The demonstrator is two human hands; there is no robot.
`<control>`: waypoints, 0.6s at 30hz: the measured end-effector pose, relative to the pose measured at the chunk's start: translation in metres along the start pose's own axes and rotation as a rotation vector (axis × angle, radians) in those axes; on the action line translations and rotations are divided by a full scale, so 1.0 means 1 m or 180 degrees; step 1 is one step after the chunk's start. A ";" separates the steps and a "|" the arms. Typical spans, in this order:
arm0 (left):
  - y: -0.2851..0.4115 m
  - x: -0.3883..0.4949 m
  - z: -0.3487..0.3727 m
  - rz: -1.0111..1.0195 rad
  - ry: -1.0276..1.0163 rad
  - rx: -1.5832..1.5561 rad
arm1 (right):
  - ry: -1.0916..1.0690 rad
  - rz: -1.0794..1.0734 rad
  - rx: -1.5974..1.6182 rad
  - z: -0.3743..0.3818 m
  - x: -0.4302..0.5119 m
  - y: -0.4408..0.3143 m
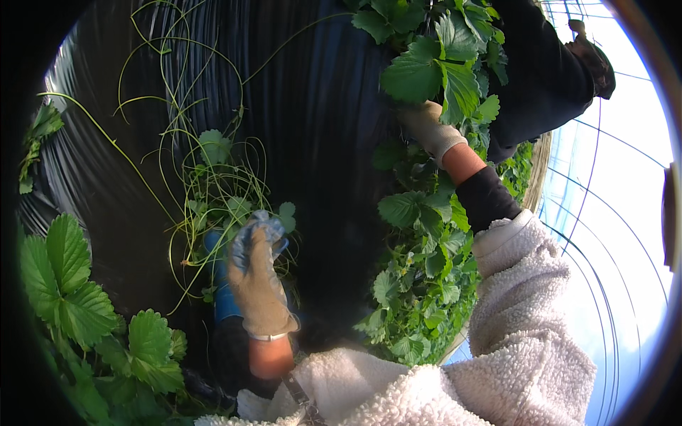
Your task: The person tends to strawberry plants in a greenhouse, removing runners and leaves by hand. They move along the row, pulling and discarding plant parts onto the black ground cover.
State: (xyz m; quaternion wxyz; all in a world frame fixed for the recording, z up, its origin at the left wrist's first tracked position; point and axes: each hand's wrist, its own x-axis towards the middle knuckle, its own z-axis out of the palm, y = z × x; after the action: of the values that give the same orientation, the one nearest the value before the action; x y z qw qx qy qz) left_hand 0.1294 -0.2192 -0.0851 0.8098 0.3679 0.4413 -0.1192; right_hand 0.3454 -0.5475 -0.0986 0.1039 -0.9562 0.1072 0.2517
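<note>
My left hand [262, 282], in a tan work glove with a blue-grey coating, has its fingers curled. Against its fingertips lies a tangled bunch of long, thin strawberry runners [213, 175] with small leaves; whether the fingers grip any of them cannot be told. My right hand [434, 130], also gloved, reaches into the row of strawberry plants [421, 207]. Broad strawberry leaves [413, 72] hide its fingertips, and what they touch does not show. Black plastic film [325, 160] spreads between the two hands.
A blue boot or similar covering [226, 298] is beside my left hand. More strawberry plants [85, 303] grow at the lower left. Another person in dark clothes [549, 74] bends beyond the right row. Curved greenhouse framing [602, 277] stands behind.
</note>
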 end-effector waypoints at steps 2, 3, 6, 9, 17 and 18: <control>-0.001 -0.001 0.000 0.0055 -0.0013 0.0109 | 0.0116 -0.0088 -0.0929 0.000 -0.005 -0.008; -0.002 -0.002 0.000 0.0142 -0.0038 0.0226 | 0.0153 -0.0247 -0.1084 0.000 -0.008 -0.013; -0.004 -0.003 -0.001 0.0037 -0.0018 0.0168 | 0.0285 -0.0251 -0.1830 0.007 -0.016 -0.030; -0.007 -0.004 -0.003 -0.0077 0.0030 0.0027 | 0.0672 -0.0439 -0.2186 0.017 -0.021 -0.043; -0.009 -0.003 -0.011 -0.0162 0.0084 -0.0023 | 0.0439 -0.0250 -0.1073 0.000 -0.021 -0.041; -0.009 -0.003 -0.012 -0.0160 0.0085 -0.0015 | 0.0268 -0.0063 -0.0629 -0.005 -0.022 -0.041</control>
State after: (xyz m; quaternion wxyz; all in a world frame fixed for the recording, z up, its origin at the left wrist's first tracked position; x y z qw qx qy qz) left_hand 0.1159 -0.2174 -0.0915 0.8014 0.3564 0.4615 -0.1335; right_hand 0.3394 -0.5063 -0.0778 0.0070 -0.9725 0.0768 0.2197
